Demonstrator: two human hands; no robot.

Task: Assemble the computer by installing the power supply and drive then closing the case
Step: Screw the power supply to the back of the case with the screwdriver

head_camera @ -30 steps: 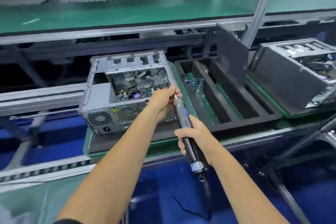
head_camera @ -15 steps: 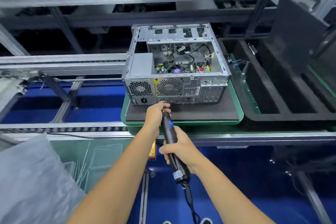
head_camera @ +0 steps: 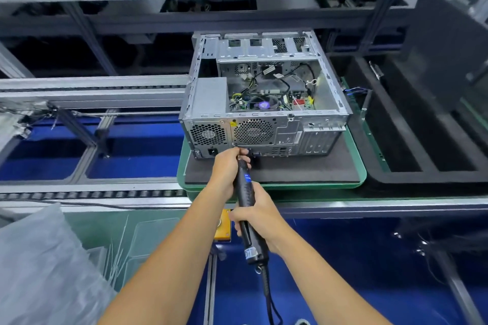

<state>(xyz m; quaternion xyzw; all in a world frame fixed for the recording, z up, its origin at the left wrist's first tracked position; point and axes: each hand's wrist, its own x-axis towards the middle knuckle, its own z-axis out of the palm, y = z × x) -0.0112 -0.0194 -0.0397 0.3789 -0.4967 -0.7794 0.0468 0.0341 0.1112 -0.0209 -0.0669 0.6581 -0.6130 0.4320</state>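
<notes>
Head view showed the computer case (head_camera: 264,103) lying open on a green tray (head_camera: 356,163); power supply (head_camera: 208,119) seated (screwing it seemed under way); right hand (head_camera: 260,215) gripped the electric screwdriver (head_camera: 244,192), left hand (head_camera: 227,169) pinching its tip at the rear panel, nearer than earlier; next, square pressure.

Factory assembly line, roller conveyor (head_camera: 92,194) (aluminium frame), green pallet (head_camera: 360,166)
</notes>
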